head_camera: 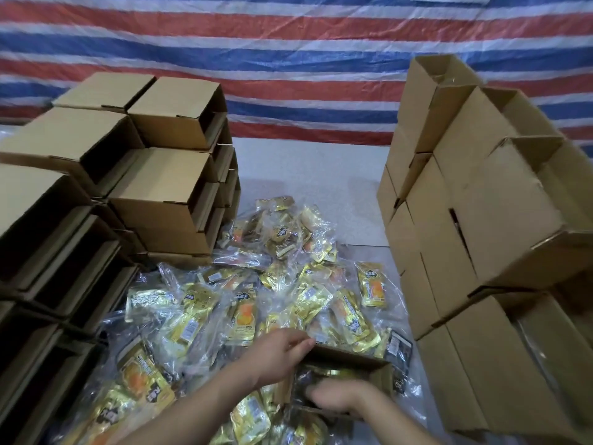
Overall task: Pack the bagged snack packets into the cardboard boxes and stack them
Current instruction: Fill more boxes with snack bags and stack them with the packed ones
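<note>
We see tall box stacks (481, 220) leaning beside the snack packets (256, 300); a nudge could topple them. Our left hand (279, 354) steadies the open box (353, 364); our blurred right hand (340, 396) seemingly presses packets inside.

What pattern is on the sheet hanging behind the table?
Horizontal red, white and blue stripes on the tarp, clear in the head view.
</note>
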The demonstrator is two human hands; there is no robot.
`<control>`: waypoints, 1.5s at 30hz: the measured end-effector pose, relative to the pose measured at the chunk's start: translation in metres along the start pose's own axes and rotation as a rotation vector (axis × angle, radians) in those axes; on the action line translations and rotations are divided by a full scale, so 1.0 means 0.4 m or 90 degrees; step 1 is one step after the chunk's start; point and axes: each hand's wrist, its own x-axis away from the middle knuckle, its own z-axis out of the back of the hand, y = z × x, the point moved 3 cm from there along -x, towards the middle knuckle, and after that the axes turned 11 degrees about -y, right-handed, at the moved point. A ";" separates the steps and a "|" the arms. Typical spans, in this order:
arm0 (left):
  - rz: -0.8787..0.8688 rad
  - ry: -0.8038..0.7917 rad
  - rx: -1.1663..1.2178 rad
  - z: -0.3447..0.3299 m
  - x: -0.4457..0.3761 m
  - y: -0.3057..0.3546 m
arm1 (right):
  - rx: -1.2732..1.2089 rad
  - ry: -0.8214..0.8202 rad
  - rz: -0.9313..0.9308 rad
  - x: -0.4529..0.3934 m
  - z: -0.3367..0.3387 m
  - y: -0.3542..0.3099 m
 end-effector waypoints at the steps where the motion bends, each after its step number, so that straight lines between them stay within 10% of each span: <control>1: 0.003 0.007 0.008 0.004 0.000 0.000 | -0.012 0.019 0.007 0.013 0.009 0.003; 23: 0.016 -0.007 0.054 0.016 -0.008 0.005 | -0.051 0.094 0.130 0.087 0.088 0.005; 30: 0.024 0.005 0.057 0.008 -0.014 -0.005 | -0.006 -0.025 0.038 -0.017 0.031 -0.014; 38: 0.022 0.000 0.070 0.014 -0.018 -0.009 | -0.257 0.000 0.065 0.022 0.055 0.032; 45: 0.024 -0.005 0.074 0.007 -0.018 -0.009 | -0.061 0.059 0.061 0.043 0.065 0.081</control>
